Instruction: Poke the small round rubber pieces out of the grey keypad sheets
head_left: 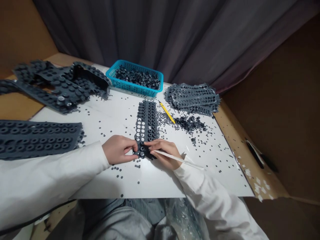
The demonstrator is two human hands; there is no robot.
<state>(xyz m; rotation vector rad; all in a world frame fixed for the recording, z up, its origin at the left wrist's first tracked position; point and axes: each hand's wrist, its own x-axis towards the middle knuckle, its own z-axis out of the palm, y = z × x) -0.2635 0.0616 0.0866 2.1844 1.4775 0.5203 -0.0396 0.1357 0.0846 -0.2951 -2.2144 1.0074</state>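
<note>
A dark grey rubber sheet (147, 121) with rows of round moulded parts lies on the white board in front of me. Its left rows show several open holes, while ringed parts fill the rows on the right. My left hand (120, 149) pinches the sheet's near left edge between thumb and forefinger. A thin white stick (178, 159) sits in the closed fingers of my right hand (165, 153), pointing back over the wrist. The right fingertips touch the sheet's near end, and the stick's front tip is hidden by them.
A blue basket (136, 88) of small dark parts stands at the back. More moulded sheets lie left (60, 88) and near left (37, 138). Trimmed, holed sheets (193, 98) are stacked right, near a yellow pen-like tool (167, 112) and dark scraps (191, 124). Small discs litter the board.
</note>
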